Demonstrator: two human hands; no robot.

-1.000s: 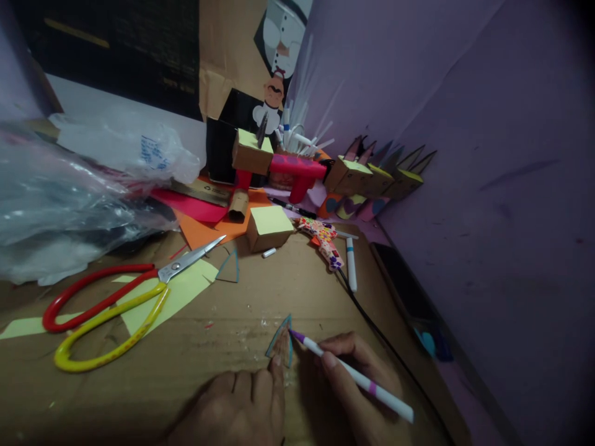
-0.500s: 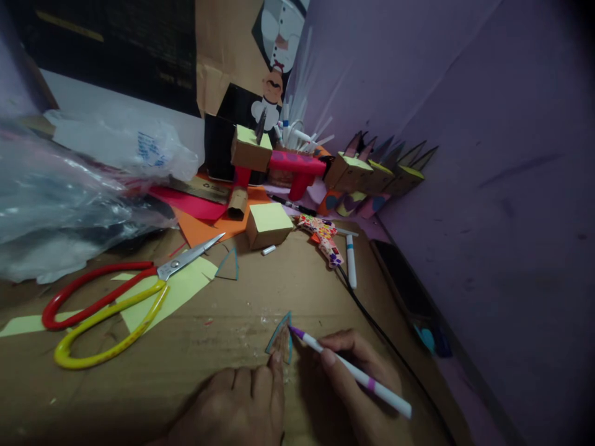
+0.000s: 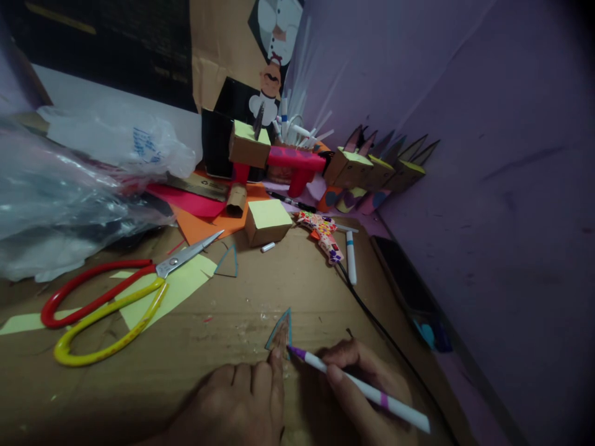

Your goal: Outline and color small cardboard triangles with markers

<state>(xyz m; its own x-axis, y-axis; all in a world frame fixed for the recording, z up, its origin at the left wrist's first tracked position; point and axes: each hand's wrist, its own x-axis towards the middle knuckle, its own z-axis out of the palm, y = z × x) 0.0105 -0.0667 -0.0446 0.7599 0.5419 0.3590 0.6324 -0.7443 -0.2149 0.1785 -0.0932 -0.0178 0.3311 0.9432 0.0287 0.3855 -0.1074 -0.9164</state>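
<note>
In the head view, the cardboard triangle (image 3: 281, 326) is lying flat just ahead of the left hand (image 3: 237, 393) and to the left of the right hand (image 3: 365, 378). Its long axis is running away from the person, the point facing forward and leaning slightly right. The left hand is nearer: its index finger is pressing on the triangle's base end, the other fingers are bending, and it is gripping nothing. The right hand is closing its fingers round a white marker (image 3: 372, 391), whose purple tip is meeting the triangle's right edge.

Blue print is showing on the plastic bag (image 3: 179, 158), too blurred to read. A cardboard strip (image 3: 190, 184) is bearing a recycling mark; the black panel's (image 3: 125, 37) lettering is staying illegible.
</note>
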